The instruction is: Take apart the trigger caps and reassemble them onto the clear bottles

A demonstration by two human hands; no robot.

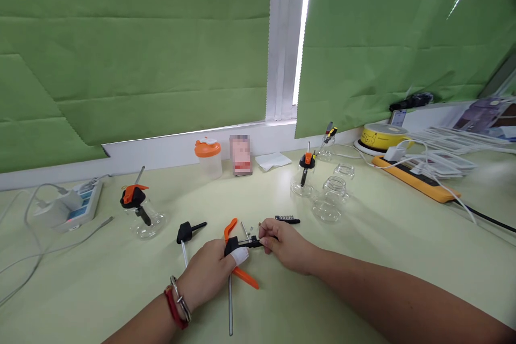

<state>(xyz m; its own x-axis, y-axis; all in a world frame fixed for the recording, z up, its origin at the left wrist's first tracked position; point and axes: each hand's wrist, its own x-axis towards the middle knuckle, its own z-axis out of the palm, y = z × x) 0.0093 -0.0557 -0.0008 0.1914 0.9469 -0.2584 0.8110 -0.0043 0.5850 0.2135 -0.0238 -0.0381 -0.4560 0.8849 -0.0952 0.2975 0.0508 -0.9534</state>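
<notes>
Near the front middle of the table, my left hand is closed around a black spray head with a metal tube pointing toward me. White tape covers its thumb. Curved orange levers show on both sides of the head; whether they are attached, I cannot tell. My right hand pinches the end of the black stem that sticks out rightward from the head. Its fingertips partly hide that end. Just beyond lie a thin metal rod and tiny loose parts.
A second black head lies left, a black spring piece right. Glass bottles topped in black and orange stand at left and right, beside glass jars. Further out are an orange-lidded cup and orange power strip.
</notes>
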